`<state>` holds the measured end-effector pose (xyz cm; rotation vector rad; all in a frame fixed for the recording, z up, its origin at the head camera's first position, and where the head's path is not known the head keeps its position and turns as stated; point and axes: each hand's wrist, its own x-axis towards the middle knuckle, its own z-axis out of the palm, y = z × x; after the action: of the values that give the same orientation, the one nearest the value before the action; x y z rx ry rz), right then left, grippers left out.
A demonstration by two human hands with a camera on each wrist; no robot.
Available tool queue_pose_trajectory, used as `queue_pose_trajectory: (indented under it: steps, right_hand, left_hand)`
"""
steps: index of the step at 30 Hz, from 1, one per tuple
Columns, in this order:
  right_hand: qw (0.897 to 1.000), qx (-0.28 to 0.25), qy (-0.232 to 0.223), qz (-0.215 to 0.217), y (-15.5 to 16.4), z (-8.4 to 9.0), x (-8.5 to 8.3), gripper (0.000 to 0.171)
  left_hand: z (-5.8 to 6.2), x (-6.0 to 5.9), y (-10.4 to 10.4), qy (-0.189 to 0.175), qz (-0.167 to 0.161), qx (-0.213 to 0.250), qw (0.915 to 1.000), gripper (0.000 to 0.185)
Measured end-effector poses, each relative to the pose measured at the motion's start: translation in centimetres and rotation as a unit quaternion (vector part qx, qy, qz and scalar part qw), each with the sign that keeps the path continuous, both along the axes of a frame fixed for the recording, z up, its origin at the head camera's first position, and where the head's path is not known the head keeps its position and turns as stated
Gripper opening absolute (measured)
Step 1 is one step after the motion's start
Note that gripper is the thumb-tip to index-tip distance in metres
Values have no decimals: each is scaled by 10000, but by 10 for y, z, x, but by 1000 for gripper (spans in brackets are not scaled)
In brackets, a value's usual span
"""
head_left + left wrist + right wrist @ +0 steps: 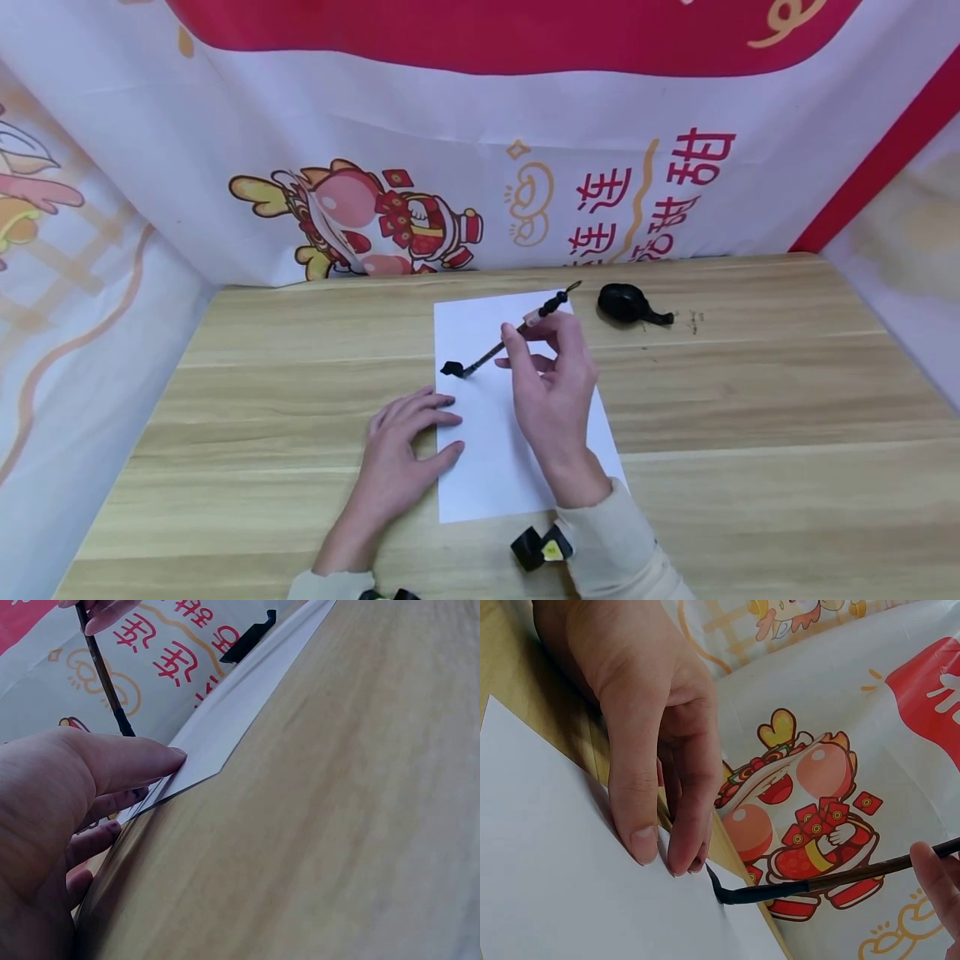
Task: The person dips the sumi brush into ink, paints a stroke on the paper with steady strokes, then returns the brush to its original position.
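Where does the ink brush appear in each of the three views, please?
Head: the ink brush lies slanted at the picture's centre, held by the right hand, its tip at the paper's left edge.
Left wrist: top left, a thin dark shaft above the left hand.
Right wrist: lower right, its black tip touching the paper's edge.
Shared landmark: the white paper.
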<state>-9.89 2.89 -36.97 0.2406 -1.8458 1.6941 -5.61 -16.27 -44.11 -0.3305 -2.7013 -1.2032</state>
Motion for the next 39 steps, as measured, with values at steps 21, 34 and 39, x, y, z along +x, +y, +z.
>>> queue_pose_trajectory:
  steps: [21, 34, 39]
  right_hand:
    - [9993, 288, 202, -111, -2, -1, 3, 19]
    - [9942, 908, 453, -370, -2, -3, 3, 19]
    - [9942, 878, 420, -452, -1, -3, 3, 18]
  left_hand:
    - [1, 2, -1, -202, 62, -76, 9997, 30]
    - [0, 3, -2, -88, 36, -62, 9999, 29]
    - [1, 3, -2, -166, 41, -48, 9998, 30]
